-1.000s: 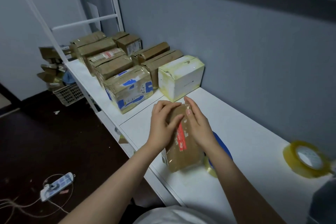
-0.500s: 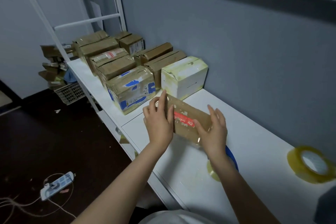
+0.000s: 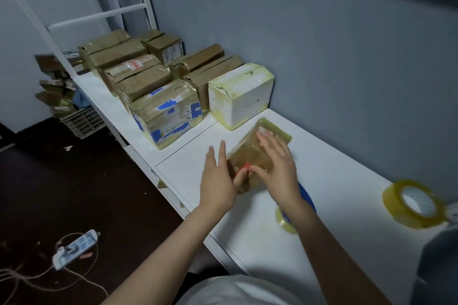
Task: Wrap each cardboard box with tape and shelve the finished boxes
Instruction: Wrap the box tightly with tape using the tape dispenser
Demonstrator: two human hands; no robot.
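Note:
A small brown cardboard box [image 3: 250, 156], glossy with clear tape and showing a red label, lies on the white table [image 3: 334, 181] in front of me. My right hand [image 3: 277, 166] lies flat on top of it, fingers straight, thumb at the red label. My left hand [image 3: 219, 178] touches the box's left side with straight fingers and its thumb against the edge. A roll of yellowish clear tape [image 3: 414, 202] lies at the far right. A second tape roll [image 3: 287, 219] and a blue disc [image 3: 307, 198] peek out beside my right wrist.
Several taped boxes stand in rows on the white shelf at the back left, nearest a white box [image 3: 241, 98] and a blue-marked box [image 3: 168, 112]. A crate [image 3: 83, 122] with cardboard scraps sits on the dark floor, where a power strip [image 3: 74, 249] lies. Grey wall behind.
The box has been turned and laid flatter on the table. My right hand moved from its right end onto its top; my left hand slid to its left side.

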